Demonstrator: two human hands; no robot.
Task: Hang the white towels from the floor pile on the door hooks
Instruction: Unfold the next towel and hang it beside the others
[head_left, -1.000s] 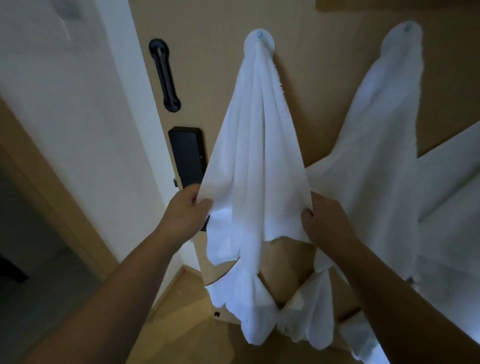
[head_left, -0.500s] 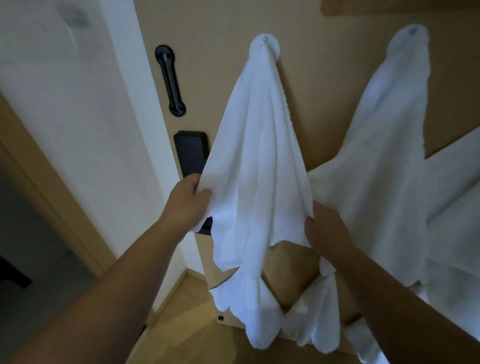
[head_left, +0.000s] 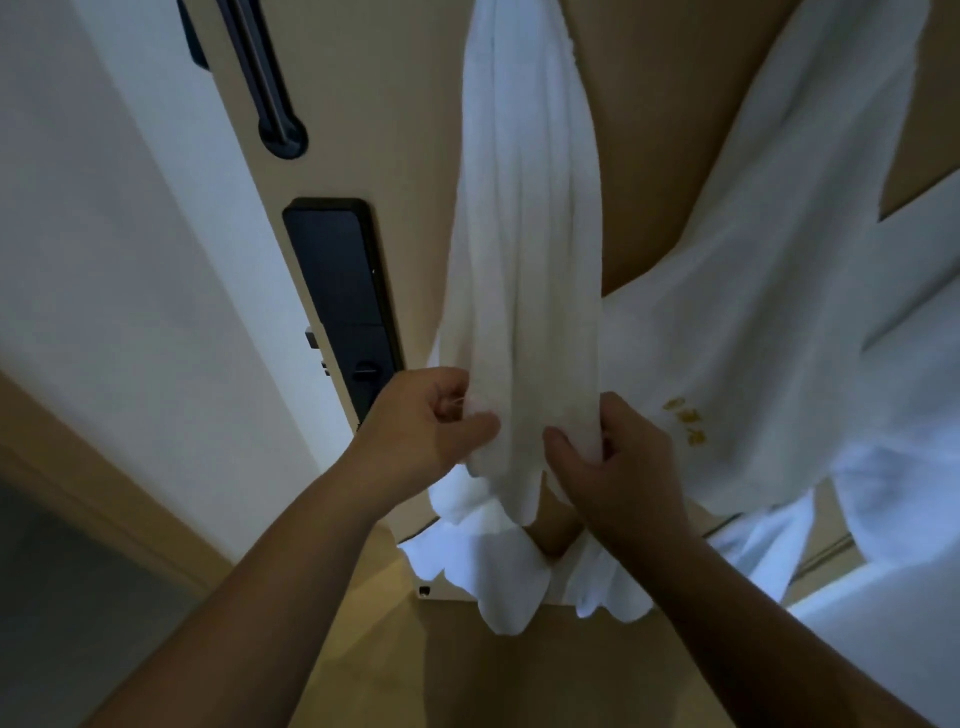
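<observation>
A: What are the hands doing?

B: Both are pinching the towel (head_left: 524, 260) low down. The left hand (head_left: 426, 431) has its thumb and curled fingers closed on the left edge; the right hand (head_left: 608, 467) grips the right edge, thumb in front. They sit close together, with the cloth gathered into a narrow column between them.

A: And where is the towel itself?

B: It hangs down the door (head_left: 395, 156) from above the top of the view, so its hook is out of sight. Its scalloped bottom edge hangs free below the hands. To the left are a black lock plate (head_left: 343, 291) and, higher up, a black handle (head_left: 265, 83). To the right hangs a second towel (head_left: 753, 291) with small yellow stitching, touching the first near the right hand.

A: How should this step be finished?

B: I'd judge it to be tidying the drape. Pull down lightly and evenly with both hands, so the cloth doesn't slip off its hook. Keep the folds off the lock plate, and let go of both edges together.
</observation>
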